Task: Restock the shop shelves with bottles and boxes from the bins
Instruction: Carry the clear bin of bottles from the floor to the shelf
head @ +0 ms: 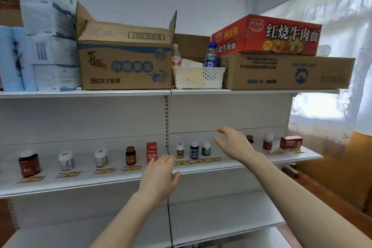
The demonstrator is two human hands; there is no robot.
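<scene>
Both my hands are empty, fingers loosely spread: the left hand (159,175) over the middle shelf (80,185) edge, the right hand (234,144) higher. The white basket (198,79), bottles (211,55) upright inside, sits on the top shelf (261,91), eleven o'clock from my right hand, one o'clock from my left. I judge the right nearer.

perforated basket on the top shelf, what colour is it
White, with small round holes; the basket shows best in the head view.
</scene>
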